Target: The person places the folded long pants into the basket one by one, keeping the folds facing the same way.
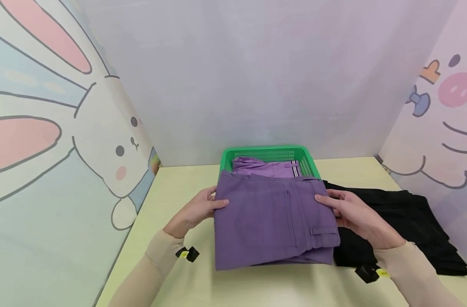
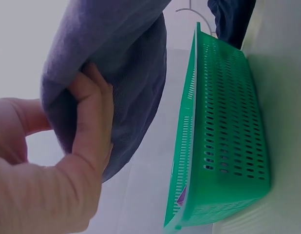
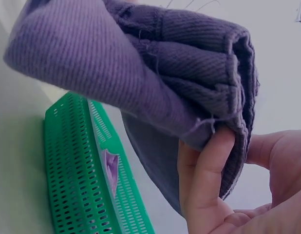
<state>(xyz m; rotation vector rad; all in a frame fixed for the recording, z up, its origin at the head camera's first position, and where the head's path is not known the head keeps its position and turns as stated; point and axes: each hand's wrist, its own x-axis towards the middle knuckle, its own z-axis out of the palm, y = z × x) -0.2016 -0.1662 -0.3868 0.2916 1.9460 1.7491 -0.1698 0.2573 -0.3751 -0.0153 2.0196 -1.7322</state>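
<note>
Folded purple trousers [image 1: 272, 221] are held up in front of a green basket [image 1: 269, 149], with a pocket seam and a belt loop showing. My left hand [image 1: 197, 209] grips their left edge, thumb in front and fingers behind. On the opposite edge my right hand [image 1: 358, 215] pinches the cloth the same way. The left wrist view shows the fingers of that hand [image 2: 77, 141] curled under the fabric [image 2: 121, 73]. In the right wrist view, fingers [image 3: 209, 175] press beneath the layered waistband [image 3: 199, 63]. Lighter purple clothing [image 1: 264, 167] with a striped strip lies in the basket.
Black folded garments [image 1: 402, 226] lie on the right side of the pale yellow table [image 1: 180, 277]. Behind the basket stands a plain light wall [image 1: 249, 85]. Side walls carry a rabbit drawing [image 1: 107, 140] on the left and a pink-cheeked figure [image 1: 440, 128] on the right.
</note>
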